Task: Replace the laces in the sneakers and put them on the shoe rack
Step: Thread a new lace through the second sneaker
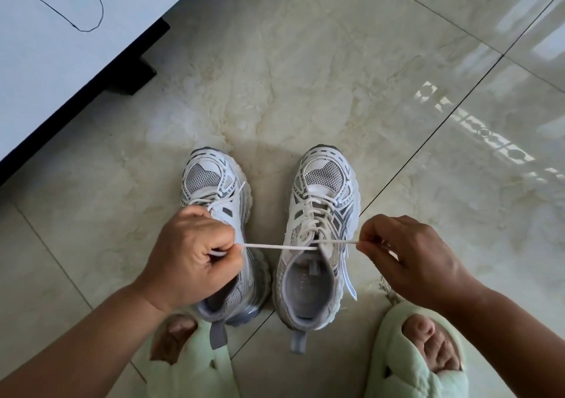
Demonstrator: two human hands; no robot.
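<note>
Two white and grey sneakers stand side by side on the floor, toes pointing away from me. The right sneaker (318, 232) is laced with a white lace (281, 247) pulled taut sideways across its top eyelets. My left hand (192, 254) grips one end of that lace in a curled fist, hovering over the left sneaker (214, 180) and hiding its middle. My right hand (409, 254) pinches the other end just right of the right sneaker. A white tag hangs at that shoe's right side.
A white surface with a black edge and a pen-drawn outline (58, 21) fills the upper left. My feet in pale green slippers (412, 358) stand just behind the sneakers. Glossy marble floor tiles (305, 76) stretch ahead and to the right.
</note>
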